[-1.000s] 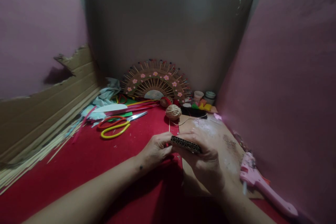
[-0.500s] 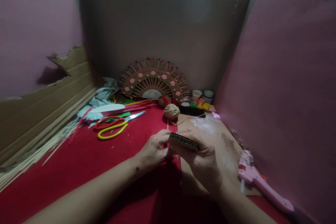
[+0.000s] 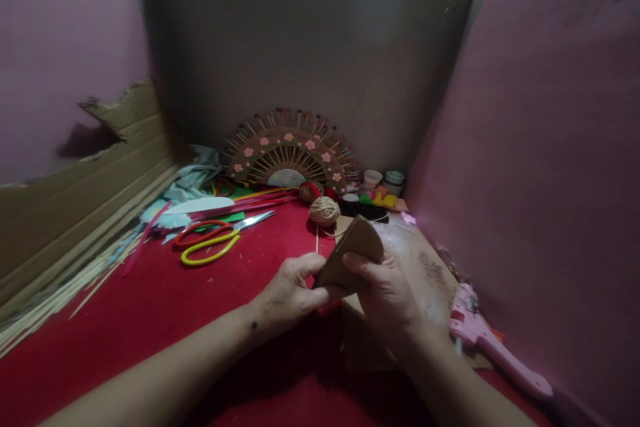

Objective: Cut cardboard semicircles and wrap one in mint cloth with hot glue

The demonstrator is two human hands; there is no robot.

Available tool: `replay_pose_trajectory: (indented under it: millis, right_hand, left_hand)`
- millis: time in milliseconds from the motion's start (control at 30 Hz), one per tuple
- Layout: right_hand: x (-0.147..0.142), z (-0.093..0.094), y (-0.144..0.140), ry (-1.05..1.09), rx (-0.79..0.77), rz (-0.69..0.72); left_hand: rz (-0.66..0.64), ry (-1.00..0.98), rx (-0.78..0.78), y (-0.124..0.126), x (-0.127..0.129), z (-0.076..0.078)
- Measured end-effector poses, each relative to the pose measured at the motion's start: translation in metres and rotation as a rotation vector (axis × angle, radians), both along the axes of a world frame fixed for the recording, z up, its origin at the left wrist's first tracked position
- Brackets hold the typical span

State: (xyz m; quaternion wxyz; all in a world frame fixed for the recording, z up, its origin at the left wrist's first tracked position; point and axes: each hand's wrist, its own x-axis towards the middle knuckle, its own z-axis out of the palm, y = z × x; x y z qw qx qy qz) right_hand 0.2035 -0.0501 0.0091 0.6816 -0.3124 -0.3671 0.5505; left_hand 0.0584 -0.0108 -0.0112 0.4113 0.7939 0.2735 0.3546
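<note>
Brown cardboard (image 3: pixel 361 241) — flat-faced, curved-edged

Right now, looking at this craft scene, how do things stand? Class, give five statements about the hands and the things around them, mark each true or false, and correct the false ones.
1. The left hand and right hand both hold the cardboard piece. True.
2. The scissors have two green handles. False: the scissors have one orange-red handle and one yellow.
3. The fan-shaped piece bears pink flowers. True.
4. The pink glue gun lies to the left. False: the pink glue gun lies to the right.
5. The cream yarn ball lies beyond the hands. True.
</note>
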Motion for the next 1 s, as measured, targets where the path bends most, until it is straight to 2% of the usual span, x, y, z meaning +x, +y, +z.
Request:
replay_pose_trajectory:
  millis: [233, 400, 600, 800, 1000]
  right_hand:
    - [0.005, -0.008, 0.002, 0.12, -0.058, 0.054]
    - [0.007, -0.011, 0.002, 0.178, -0.075, 0.08]
    - [0.005, -0.014, 0.003, 0.303, -0.218, 0.116]
    - [0.009, -0.019, 0.008, 0.447, -0.381, 0.071]
    - [0.016, -0.016, 0.013, 0.543, -0.456, 0.062]
  left_hand:
    - [0.076, 0.051, 0.17, -0.007, -0.002, 0.005]
    - [0.064, 0.056, 0.319, -0.012, -0.002, 0.008]
    - [0.108, 0.113, 0.262, -0.018, 0.0, 0.011]
    - [0.159, 0.177, 0.159, -0.02, 0.001, 0.013]
    - [0.174, 0.059, 0.236, -0.023, 0.002, 0.006]
